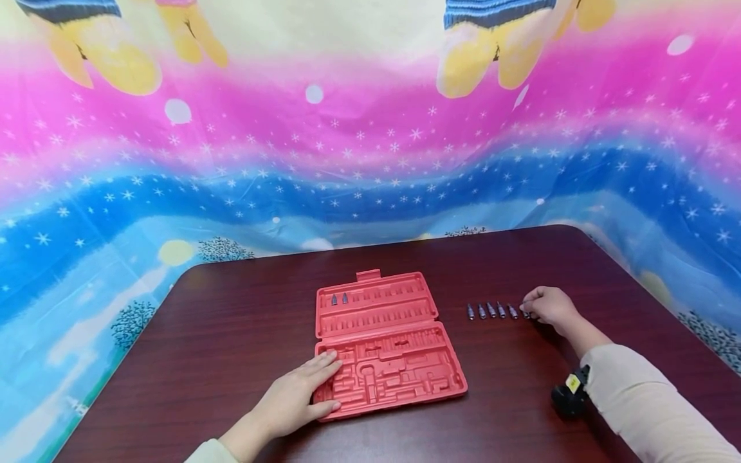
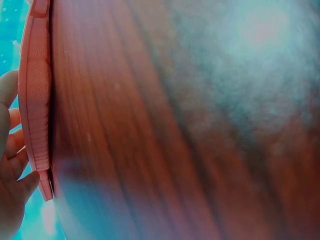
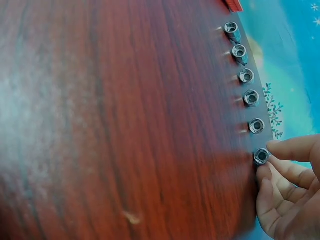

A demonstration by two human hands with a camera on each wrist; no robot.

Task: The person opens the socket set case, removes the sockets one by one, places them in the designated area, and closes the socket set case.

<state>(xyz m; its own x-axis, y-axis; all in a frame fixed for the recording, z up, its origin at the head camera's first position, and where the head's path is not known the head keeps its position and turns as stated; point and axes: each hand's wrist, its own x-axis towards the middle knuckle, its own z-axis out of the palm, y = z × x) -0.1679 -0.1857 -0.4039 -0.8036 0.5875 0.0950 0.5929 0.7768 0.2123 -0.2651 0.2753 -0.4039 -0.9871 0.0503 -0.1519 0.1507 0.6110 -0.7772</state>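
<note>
A red plastic tool case (image 1: 399,366) lies unfolded on the table, full of moulded slots. Two small metal sockets (image 1: 334,299) sit in the upper left slots of its far half. My left hand (image 1: 296,393) rests on the left edge of the near half, fingers extended over the rim and thumb by the front corner. To the right of the case, several metal sockets (image 1: 491,310) lie in a row. At that row's right end my right hand (image 1: 550,306) pinches the last socket (image 3: 261,156) between thumb and fingers; its hollow hexagonal end faces the right wrist camera.
The dark wooden table (image 1: 243,321) has rounded far corners. Behind it hangs a colourful cloth (image 1: 359,148) with snowflakes and trees. A black device (image 1: 570,393) with a yellow label is strapped at the right wrist.
</note>
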